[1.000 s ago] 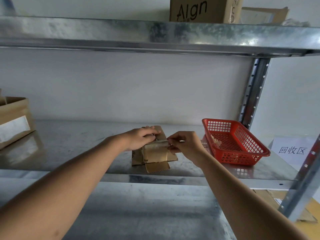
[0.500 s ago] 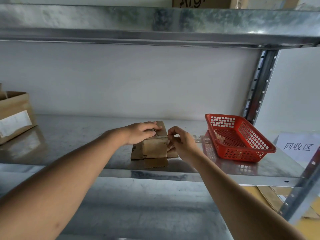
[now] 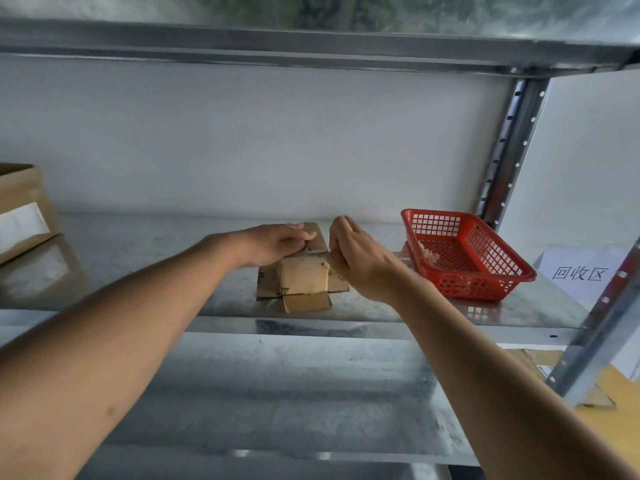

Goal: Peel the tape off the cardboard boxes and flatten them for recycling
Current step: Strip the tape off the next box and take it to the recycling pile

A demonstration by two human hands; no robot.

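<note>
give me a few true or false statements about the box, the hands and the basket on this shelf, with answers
1. The left hand rests on top of the small cardboard box. True.
2. The red basket stands to the left of the box. False: it stands to its right.
3. The box sits inside the basket. False: it sits on the metal shelf, apart from the basket.
4. The right hand is beside the box's right end. True.
5. A white sign with printed characters lies right of the basket. True.

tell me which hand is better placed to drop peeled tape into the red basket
Right. The right hand is beside the red basket, while the left hand presses down on the small cardboard box.
</note>
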